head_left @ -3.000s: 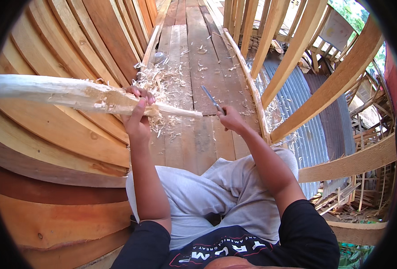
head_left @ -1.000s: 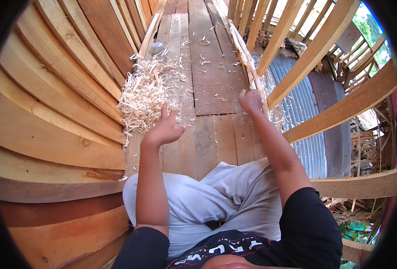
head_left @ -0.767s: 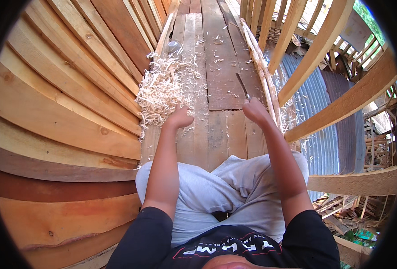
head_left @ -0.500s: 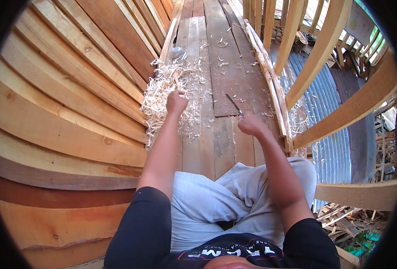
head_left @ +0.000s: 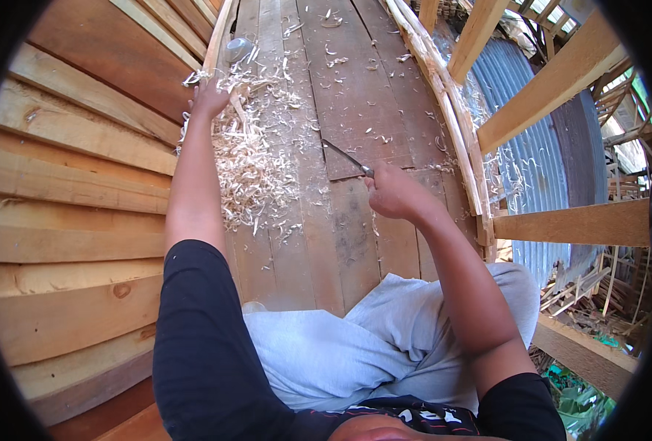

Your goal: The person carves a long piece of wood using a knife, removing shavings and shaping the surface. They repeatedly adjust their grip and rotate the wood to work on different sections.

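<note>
My left hand [head_left: 209, 100] reaches far out to the left, over the edge of a heap of curled wood shavings [head_left: 256, 173] at the foot of the plank wall. Its fingers look apart, and I see nothing held in them. Beside it, a pale wooden strip [head_left: 237, 108] lies on the shavings. In my right hand [head_left: 396, 191], closed in a fist, is the handle of a knife [head_left: 348, 156]. Its thin, dark blade points away and to the left, above the floorboards [head_left: 355, 220]. The fist hides most of the handle.
A small clear cup [head_left: 238, 49] stands beyond the shavings. Stacked planks [head_left: 68, 187] rise along the left. On the right run a rough pole [head_left: 451, 110] and wooden railing posts [head_left: 546, 81], with corrugated metal sheets [head_left: 521, 110] below. My crossed legs [head_left: 340, 353] are in front.
My left hand has moved farther out and left, past the pale strip to the wall's foot. The knife has swung more leftward in my right hand. The whole view has shifted.
</note>
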